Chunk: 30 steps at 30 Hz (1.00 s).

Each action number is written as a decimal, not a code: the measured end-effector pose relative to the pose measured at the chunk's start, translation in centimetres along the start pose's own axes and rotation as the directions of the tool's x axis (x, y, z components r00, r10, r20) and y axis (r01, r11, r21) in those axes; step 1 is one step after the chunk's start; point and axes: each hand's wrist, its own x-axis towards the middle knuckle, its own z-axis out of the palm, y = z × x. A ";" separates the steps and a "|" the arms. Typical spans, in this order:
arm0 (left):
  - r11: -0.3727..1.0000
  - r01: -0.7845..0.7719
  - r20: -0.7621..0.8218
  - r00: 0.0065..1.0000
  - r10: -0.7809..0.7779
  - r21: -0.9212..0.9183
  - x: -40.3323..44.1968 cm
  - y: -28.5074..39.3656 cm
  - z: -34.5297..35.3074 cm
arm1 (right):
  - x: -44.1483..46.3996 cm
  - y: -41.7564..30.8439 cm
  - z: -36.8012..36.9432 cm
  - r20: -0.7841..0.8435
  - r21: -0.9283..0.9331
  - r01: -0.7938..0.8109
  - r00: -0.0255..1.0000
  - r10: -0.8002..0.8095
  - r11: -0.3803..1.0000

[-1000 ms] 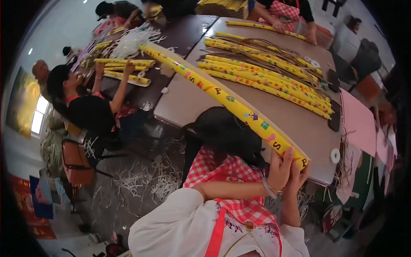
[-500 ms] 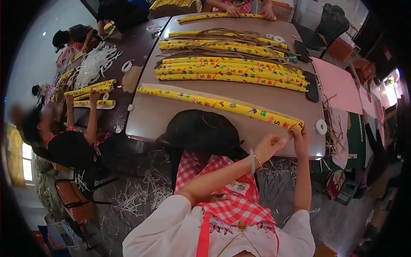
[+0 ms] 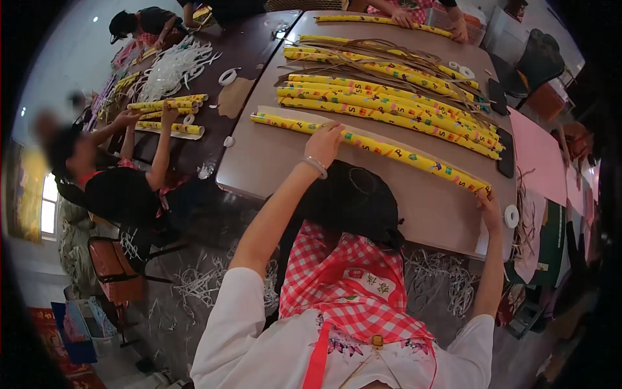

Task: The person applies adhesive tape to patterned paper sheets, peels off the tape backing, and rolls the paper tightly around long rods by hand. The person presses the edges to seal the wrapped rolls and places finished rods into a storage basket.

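Observation:
A long yellow patterned roll (image 3: 402,155) lies slantwise along the near side of the brown table (image 3: 414,201), a pale paper strip showing along its far edge. My left hand (image 3: 326,141), with a bracelet at the wrist, has its fingers closed over the roll left of its middle. At the right end, my right hand (image 3: 489,206) pinches the roll. Beyond it lies a row of similar yellow rolls (image 3: 389,113), side by side. A white tape roll (image 3: 511,216) rests at the table's right edge, near my right hand.
More yellow rolls with brown strips (image 3: 382,61) lie farther back. Two dark phones (image 3: 505,152) sit at the right edge. A co-worker's hands (image 3: 403,18) hold a roll across the table. At left, another person (image 3: 120,188) handles short rolls beside white strips (image 3: 172,68).
My left hand has moved from near the roll's right end leftward along it and closed on it. The roll, raised at first, has come down onto the table. My right hand stays at its right end.

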 end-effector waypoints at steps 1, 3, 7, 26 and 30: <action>0.999 0.009 0.069 0.998 -0.012 0.042 0.2 -1.3 0.3 | 0.0 -0.3 0.2 -0.011 0.035 0.014 1.000 -0.014 0.999; 0.996 0.045 0.168 0.984 -0.057 0.077 0.6 -3.3 1.2 | -0.2 -0.7 0.4 -0.013 0.071 0.032 0.999 -0.031 0.997; 0.998 0.026 0.222 0.974 -0.038 0.059 1.1 -3.6 1.4 | -0.1 -1.2 0.3 0.014 0.129 0.002 1.000 -0.003 0.992; 0.979 0.072 0.330 0.935 -0.133 0.189 1.7 -3.5 2.5 | 3.7 -0.1 -2.8 0.014 -0.400 -0.248 0.961 0.276 0.882; 0.977 0.066 0.340 0.931 -0.133 0.201 1.5 -3.5 2.7 | 2.4 -1.3 -2.3 -0.116 -0.536 -0.366 0.924 0.364 0.760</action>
